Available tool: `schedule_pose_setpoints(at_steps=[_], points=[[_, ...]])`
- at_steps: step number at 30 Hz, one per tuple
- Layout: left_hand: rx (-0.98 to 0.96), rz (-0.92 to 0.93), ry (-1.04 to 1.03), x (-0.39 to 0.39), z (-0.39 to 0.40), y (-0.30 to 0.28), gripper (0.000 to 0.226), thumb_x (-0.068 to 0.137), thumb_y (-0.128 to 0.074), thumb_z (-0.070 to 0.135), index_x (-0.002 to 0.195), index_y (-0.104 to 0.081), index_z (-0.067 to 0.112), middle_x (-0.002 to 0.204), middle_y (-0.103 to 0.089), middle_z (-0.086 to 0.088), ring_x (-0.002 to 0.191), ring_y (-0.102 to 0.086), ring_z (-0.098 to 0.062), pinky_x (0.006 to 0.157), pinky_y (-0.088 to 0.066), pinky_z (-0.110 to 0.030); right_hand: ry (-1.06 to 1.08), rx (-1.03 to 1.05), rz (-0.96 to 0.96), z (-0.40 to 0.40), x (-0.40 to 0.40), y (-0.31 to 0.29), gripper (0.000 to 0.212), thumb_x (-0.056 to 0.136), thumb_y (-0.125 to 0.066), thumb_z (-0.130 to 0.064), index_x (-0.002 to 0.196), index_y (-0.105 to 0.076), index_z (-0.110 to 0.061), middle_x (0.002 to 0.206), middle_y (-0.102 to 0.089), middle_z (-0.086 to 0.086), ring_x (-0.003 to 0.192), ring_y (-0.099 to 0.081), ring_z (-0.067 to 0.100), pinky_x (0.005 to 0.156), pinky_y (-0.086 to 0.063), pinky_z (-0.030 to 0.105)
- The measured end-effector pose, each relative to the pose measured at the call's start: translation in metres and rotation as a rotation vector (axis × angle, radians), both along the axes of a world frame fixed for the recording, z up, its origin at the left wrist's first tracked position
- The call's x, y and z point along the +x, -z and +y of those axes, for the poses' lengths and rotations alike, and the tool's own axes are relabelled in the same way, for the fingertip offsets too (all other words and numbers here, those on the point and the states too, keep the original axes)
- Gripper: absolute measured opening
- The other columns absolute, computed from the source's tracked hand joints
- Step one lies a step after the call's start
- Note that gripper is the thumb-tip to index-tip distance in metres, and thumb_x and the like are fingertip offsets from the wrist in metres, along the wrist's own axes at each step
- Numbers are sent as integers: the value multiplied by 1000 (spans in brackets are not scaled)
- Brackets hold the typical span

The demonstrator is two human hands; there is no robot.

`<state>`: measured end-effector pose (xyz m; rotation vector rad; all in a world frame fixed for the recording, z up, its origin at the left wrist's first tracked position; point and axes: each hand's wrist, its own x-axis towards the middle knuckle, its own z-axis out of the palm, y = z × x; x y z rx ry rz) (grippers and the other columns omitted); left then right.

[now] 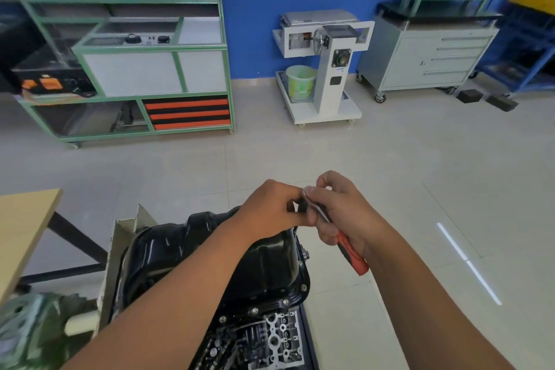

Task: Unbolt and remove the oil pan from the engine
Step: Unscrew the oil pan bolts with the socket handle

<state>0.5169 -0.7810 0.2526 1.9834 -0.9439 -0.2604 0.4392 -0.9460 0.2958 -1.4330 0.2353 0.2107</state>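
Observation:
A black oil pan (pixel 180 252) sits on top of the upturned engine (pixel 270 339) low in the middle of the view, with bolts along its flange. My right hand (pixel 339 213) grips a ratchet wrench (pixel 351 252) with a red and black handle, held above the pan's far right corner. My left hand (pixel 276 207) pinches the dark head end of the wrench, fingers curled round it. The socket end is mostly hidden by my fingers.
A wooden table (pixel 24 228) edge stands at the left. A green-framed trainer bench (pixel 144 69), a white engine stand (pixel 324 69) with a bucket and a grey tool cabinet (pixel 426 60) line the far wall. Tiled floor lies between.

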Motion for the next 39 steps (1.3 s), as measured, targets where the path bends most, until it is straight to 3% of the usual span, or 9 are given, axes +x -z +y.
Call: schedule_pose_setpoints(at_steps=[3, 6, 15, 20, 22, 25, 28, 33, 39], points=[[-2, 20, -6, 1, 1, 1, 32, 73, -70, 60, 92, -76, 35, 72, -66, 22, 61, -59, -5, 63, -53, -35, 2, 9, 18, -3, 0, 2, 21, 102, -58, -16, 91, -40, -15, 66, -56, 23, 35, -30, 15, 42, -29, 21], [6, 54, -4, 3, 1, 0, 39, 73, -71, 59, 97, -77, 29, 78, -71, 13, 70, -67, -17, 69, -57, -44, -14, 18, 27, -6, 2, 4, 19, 102, -59, -16, 92, -42, -17, 67, -55, 23, 36, -29, 14, 44, -28, 21], [45, 64, -6, 6, 2, 3, 14, 84, -84, 28, 97, -78, 29, 81, -73, 11, 75, -70, -23, 74, -58, -51, -67, -18, 87, -11, 8, -2, 16, 96, -62, -19, 92, -46, -17, 69, -59, 26, 37, -33, 17, 44, -33, 22], [17, -9, -34, -1, 0, 5, 12, 74, -70, 42, 82, -72, 33, 71, -67, 18, 60, -60, -11, 61, -53, -37, -19, -21, 80, -4, 1, -2, 10, 98, -60, -19, 98, -51, -20, 69, -60, 26, 37, -35, 18, 44, -35, 24], [8, -37, -75, -1, -1, 7, 3, 74, -68, 35, 76, -68, 34, 67, -64, 22, 59, -58, -6, 58, -48, -29, 54, -45, 48, 6, 0, -1, 8, 99, -58, -18, 100, -54, -25, 67, -60, 24, 37, -36, 19, 43, -36, 25], [-30, -85, -132, -1, -1, 8, 16, 69, -62, 29, 65, -59, 45, 62, -59, 26, 56, -55, 0, 56, -36, -11, 211, -157, -52, 29, -1, 5, 15, 98, -54, -15, 88, -56, -26, 62, -63, 21, 35, -41, 23, 41, -38, 27], [-56, -112, -114, -1, -1, 8, 13, 65, -50, 35, 60, -50, 48, 60, -56, 24, 54, -51, -1, 54, -34, -15, 346, -275, -137, 47, -6, 12, 26, 97, -54, -13, 76, -52, -29, 59, -64, 20, 35, -47, 25, 40, -41, 29], [-63, -124, -99, -3, 0, 9, 14, 74, -48, 36, 66, -50, 48, 62, -56, 22, 55, -49, -2, 56, -36, -19, 352, -102, -47, 46, -3, 10, 23, 97, -53, -11, 78, -52, -24, 60, -62, 23, 34, -43, 23, 40, -38, 26], [-34, 58, 0, 8, 2, 5, 11, 88, -74, 34, 99, -75, 31, 83, -71, 12, 74, -67, -15, 66, -56, -30, 40, -95, 10, 1, 11, -6, 18, 97, -61, -10, 83, -56, -19, 66, -57, 25, 35, -37, 18, 43, -35, 23]])
